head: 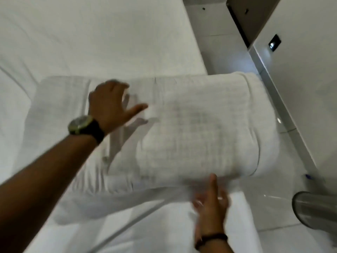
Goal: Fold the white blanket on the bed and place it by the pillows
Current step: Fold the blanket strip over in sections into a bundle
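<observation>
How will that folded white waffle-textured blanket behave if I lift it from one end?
The folded white waffle-textured blanket would probably sag and start unfolding, since its layers look soft and loose. Its right end overhangs the white bed, so it may slide off. It looks bulky; using both hands seems safer.

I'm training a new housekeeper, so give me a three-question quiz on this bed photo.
1. True or false: the left hand lies open on the folded blanket.
2. Which wrist wears the watch: A left, B right?
3. The right hand is at the blanket's ____ edge (near or far).

Key: 1 true; 2 A; 3 near.
</observation>
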A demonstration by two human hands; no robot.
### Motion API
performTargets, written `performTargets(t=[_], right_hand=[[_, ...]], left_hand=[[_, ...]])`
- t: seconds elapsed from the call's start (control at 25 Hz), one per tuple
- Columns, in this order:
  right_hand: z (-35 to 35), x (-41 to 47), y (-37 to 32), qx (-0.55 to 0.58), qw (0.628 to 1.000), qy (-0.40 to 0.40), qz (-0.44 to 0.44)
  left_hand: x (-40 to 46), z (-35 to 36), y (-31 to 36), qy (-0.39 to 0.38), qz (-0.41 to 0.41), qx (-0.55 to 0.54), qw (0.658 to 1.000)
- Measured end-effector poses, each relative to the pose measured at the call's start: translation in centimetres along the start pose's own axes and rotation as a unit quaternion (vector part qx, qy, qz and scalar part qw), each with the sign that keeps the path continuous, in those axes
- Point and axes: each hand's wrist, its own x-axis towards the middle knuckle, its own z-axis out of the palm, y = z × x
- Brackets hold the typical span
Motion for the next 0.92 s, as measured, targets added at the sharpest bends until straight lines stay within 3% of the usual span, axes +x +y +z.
performTargets(t=[0.04, 0.08, 0.16, 0.24, 0.36, 0.48, 0.64, 0.92], right_hand=[[1.3, -0.8, 0.6, 0.091, 0.989, -0.029, 0.117], [2.7, -0.8, 0.8, 0.136, 0.975, -0.054, 0.166], [5.3, 0.0, 0.0, 0.165, 0.968, -0.04, 0.186], [6.3, 0.0, 0.2, 0.101, 0.984, 0.028, 0.143], [7.3, 0.0, 2.1, 0.077, 0.995, 0.044, 0.039], [9.5, 3.1, 4.1, 0.14, 0.988, -0.012, 0.062], [10.3, 8.7, 7.7, 0.106, 0.993, -0.013, 0.056], [10.3, 10.9, 9.0, 0.097, 0.987, -0.075, 0.104]], left_hand=[[3.0, 0.2, 1.6, -0.023, 0.028, -0.027, 0.999], [5.7, 0.7, 3.3, -0.082, 0.044, -0.049, 0.994], [9.9, 2.0, 5.9, -0.224, 0.053, -0.035, 0.972], [11.9, 3.5, 5.6, -0.308, 0.036, 0.002, 0.951], [12.7, 7.1, 2.4, -0.34, -0.042, 0.006, 0.939], [13.6, 11.5, 1.2, -0.373, -0.054, -0.002, 0.926], [15.4, 14.2, 0.3, -0.321, -0.026, -0.003, 0.947], [16.4, 13.2, 1.4, -0.385, -0.061, 0.048, 0.92]])
